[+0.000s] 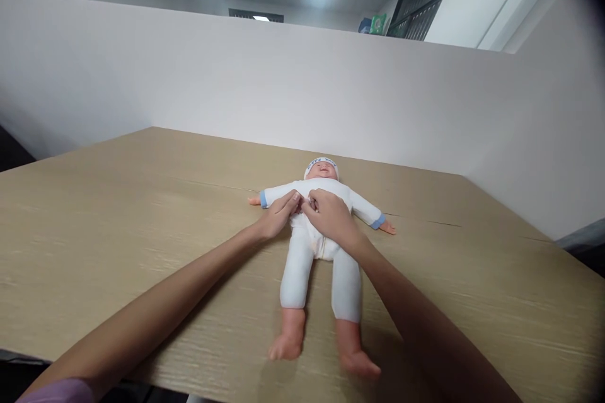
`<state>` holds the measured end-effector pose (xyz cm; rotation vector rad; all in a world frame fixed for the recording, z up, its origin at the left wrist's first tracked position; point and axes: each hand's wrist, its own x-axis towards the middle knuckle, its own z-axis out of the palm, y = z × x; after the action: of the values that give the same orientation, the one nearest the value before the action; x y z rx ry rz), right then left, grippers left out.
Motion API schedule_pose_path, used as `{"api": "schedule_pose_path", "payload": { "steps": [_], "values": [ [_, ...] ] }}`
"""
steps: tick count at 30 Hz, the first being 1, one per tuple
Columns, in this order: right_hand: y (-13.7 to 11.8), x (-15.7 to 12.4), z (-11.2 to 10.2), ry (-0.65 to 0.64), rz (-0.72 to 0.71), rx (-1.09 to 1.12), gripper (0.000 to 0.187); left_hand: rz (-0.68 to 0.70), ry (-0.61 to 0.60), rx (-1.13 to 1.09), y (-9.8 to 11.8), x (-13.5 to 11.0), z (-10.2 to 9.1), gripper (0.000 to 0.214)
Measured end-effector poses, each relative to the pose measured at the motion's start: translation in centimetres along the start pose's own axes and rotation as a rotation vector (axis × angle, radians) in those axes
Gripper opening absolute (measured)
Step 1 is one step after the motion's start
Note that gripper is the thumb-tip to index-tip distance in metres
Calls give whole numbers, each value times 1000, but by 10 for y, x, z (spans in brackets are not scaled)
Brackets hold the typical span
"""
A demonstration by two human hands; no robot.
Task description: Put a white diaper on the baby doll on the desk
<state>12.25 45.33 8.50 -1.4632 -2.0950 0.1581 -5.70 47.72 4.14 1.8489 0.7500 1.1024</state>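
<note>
Doll (323, 248) lengthwise, head (322, 169) away

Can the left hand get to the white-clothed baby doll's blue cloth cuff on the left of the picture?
Probably yes. The left hand is close beside that blue cloth cuff, and nothing seems to lie between them. It need only leave the middle of the white-clothed baby doll.

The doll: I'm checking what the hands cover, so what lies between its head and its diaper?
In the head view, the white-clad torso lies between head and diaper, with the left hand and right hand partly over it.
</note>
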Motion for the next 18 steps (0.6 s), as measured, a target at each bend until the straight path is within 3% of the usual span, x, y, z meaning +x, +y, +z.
{"api": "schedule_pose_path", "payload": {
  "steps": [5, 9, 18],
  "values": [
    [3, 3, -7, -53, 36, 120, 32, 8, -38, -20, -7, -9, -1, 35],
    [2, 3, -10, -43, 52, 142, 33, 83, -2, -8, -9, -13, 0, 30],
    [3, 1, -15, -9, 64, 166, 26, 183, 13, 208, -11, -15, -3, 36]
  ]
}}
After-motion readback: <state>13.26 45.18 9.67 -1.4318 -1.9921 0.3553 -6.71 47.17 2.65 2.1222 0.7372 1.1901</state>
